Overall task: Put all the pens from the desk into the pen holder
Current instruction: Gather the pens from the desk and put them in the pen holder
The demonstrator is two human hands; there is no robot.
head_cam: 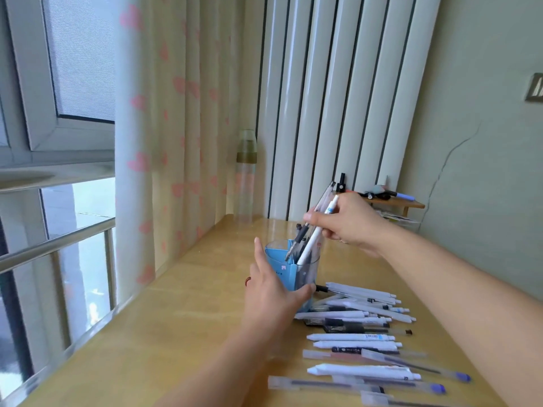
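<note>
The left hand (274,292) is covering the near side of the pen holder (308,267), so its base is not showing. The lowest pens (379,399) on the desk (182,318) are running out of the bottom edge. Motion blur is smearing their labels, too small for reading. The frame's right edge is cutting a wall plate (534,86).

I count one pen holder (293,271), two pens (316,233) held over it, one bottle (246,174), two hands. Loose pens on the desk (176,304): roughly twenty; overlap prevents an exact count.
</note>
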